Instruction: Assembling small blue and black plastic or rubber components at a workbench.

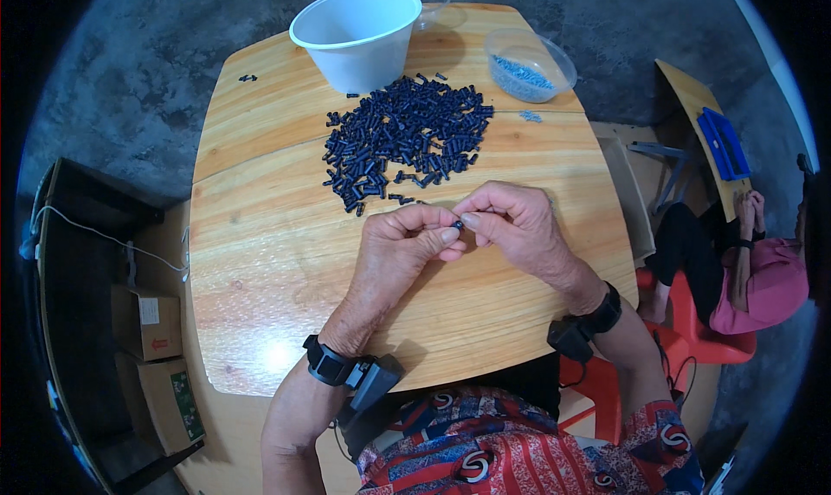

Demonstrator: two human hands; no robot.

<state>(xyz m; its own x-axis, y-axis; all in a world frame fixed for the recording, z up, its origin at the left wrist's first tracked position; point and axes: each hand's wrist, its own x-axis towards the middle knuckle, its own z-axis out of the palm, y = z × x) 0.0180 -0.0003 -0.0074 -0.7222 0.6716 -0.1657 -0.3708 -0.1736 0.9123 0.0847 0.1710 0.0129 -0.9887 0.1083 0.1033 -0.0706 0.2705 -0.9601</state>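
Note:
Over the near middle of the wooden table (286,252), my two hands meet at the fingertips. My left hand (402,235) is closed, pinching a small black cylindrical plastic piece (458,225) between thumb and fingers. Thumb and forefinger of my right hand (515,226) press together at the end of the same piece; whether they hold something else, such as a screw, is hidden. Just beyond the hands lies a wide pile of similar black pieces (398,135), with a few strays at its near edge.
Behind the pile stands a white tub (355,40). A clear bowl of small silvery screws (528,71) sits at the far right, with a few loose screws (531,116) beside it. Another person (753,278) sits at a side table with a blue tray (725,144). Cardboard boxes (156,330) stand left.

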